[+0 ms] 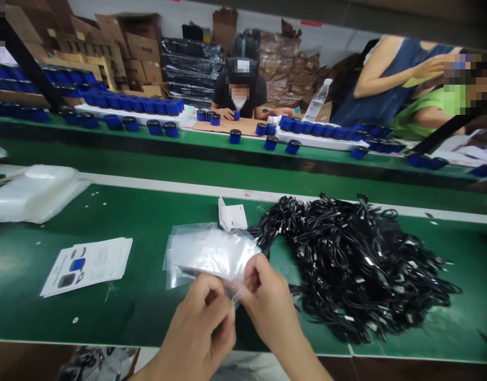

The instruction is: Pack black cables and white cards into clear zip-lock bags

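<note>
Clear plastic bags (206, 251) lie just left of the cable pile (346, 264), probably so both hands reach them. At their near edge, the left hand (201, 325) and right hand (272, 301) pinch film between closed fingertips, apparently for control; most plastic spreads beyond the fingers.

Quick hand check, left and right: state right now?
Left hand: fingers curled closed at the near edge of the clear plastic bag; exact grip hard to tell.
Right hand: closed, pinching that edge.
</note>
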A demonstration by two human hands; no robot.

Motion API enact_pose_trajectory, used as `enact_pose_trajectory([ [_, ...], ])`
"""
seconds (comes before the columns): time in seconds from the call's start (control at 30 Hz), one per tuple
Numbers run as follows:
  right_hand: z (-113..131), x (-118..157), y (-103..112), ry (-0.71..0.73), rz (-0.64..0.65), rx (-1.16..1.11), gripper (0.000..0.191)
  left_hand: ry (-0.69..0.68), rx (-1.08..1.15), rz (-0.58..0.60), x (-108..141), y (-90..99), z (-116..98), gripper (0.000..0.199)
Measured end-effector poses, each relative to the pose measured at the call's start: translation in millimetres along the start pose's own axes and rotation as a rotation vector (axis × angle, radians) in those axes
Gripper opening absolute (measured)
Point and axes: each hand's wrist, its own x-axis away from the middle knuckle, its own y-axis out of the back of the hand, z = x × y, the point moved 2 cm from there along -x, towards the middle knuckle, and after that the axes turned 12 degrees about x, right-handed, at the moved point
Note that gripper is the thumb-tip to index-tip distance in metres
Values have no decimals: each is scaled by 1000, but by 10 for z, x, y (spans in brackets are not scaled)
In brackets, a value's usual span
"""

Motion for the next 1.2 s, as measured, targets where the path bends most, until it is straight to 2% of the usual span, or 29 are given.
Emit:
enact_pose_trajectory([
  [0.07, -18, -157, 120, 132, 178, -37, 8, 84, 16, -8, -37, 50, 43, 16],
  [0.1, -29, -247, 201, 201, 223, 39, 4, 129, 8, -15, -59, 79, 67, 17],
  [0.2, -82, -574, 397, 243, 83, 635, 16, 208, -23, -25, -121, 134, 113, 22],
  [0.3, -120, -875, 354, 289, 134, 862, 21, 197, -34, -40, -161, 131, 109, 23],
  [0.47, -196, -1101, 261, 349, 239, 926, 18, 200, -29, -42, -169, 98, 97, 24],
  [0.63, -257, -1113, 311, 351, 258, 915, 21, 206, -24, -31, -174, 93, 108, 23],
  [0.77, -258, -1124, 268, 348, 264, 904, 21, 219, -15, -33, -178, 84, 112, 24],
  [0.9, -243, -1175, 231, 373, 358, 900, 14, 220, -14, -27, -163, 74, 119, 23],
  [1.0, -229, -1229, 212, 378, 405, 912, 24, 226, -18, -32, -157, 79, 125, 22],
  [1.1, -207, -1263, 196, 401, 394, 887, 22, 212, -21, -51, -166, 89, 128, 21],
  [1.2, -182, -1234, 238, 404, 312, 816, 9, 197, -20, -80, -184, 100, 130, 20],
])
